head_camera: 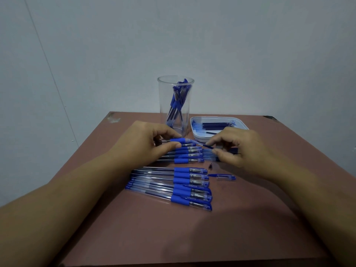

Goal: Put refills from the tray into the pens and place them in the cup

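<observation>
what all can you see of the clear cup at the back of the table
The clear cup is a tall, straight-sided tumbler, plastic by its look, standing upright and open-topped at the far side of the table, just left of the white tray; whether they touch is unclear. Several blue pens stand inside, leaning toward its right rim. The left hand overlaps its base in view, nearer the camera.

In front of the cup [175,105], the left hand [142,143] hides the rear of the held pen [178,140] and the pen row [185,155]. The refill [209,146] there is blurred.
</observation>
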